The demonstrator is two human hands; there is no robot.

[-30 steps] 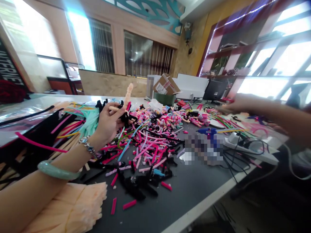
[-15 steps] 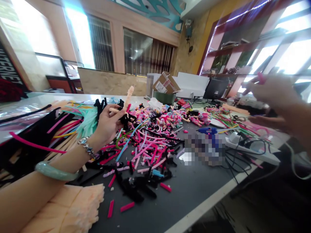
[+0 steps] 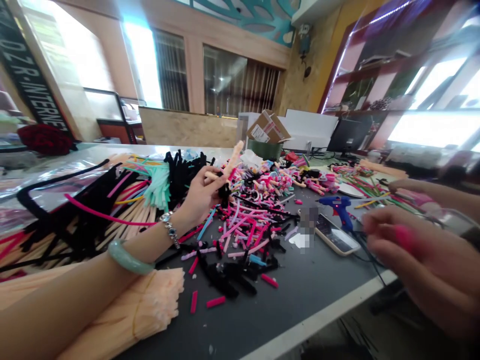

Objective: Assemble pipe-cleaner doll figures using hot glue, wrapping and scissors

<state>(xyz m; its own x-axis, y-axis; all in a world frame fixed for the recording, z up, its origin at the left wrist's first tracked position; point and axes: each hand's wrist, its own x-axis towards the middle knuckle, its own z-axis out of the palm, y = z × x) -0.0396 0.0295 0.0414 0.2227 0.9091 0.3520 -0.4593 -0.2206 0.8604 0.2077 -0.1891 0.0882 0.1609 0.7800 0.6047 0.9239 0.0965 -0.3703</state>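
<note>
My left hand (image 3: 200,197), wearing a bracelet and bangle, pinches a small pipe-cleaner figure (image 3: 233,161) above the pile. Its peach part points up; black and pink parts show by my fingers. Close at the right, my right hand (image 3: 423,270) is blurred, its fingers curled around a small pink piece (image 3: 404,237) whose exact kind is unclear. Beside it lie a blue glue gun (image 3: 339,206) and a phone (image 3: 335,232). Below my left hand are many cut pink and black pipe-cleaner pieces (image 3: 247,230).
Another arm (image 3: 431,192), seemingly a co-worker's, reaches in at right. Peach pipe cleaners (image 3: 150,305) lie bundled at front left, with black and mint ones (image 3: 156,185) behind. Finished-looking figures (image 3: 273,177) are heaped mid-table. A cardboard box (image 3: 268,127) and monitor (image 3: 347,134) stand behind.
My right hand has come down from high at the right to beside the glue gun, the pink piece still in it. My left hand keeps the figure; the view has turned left.
</note>
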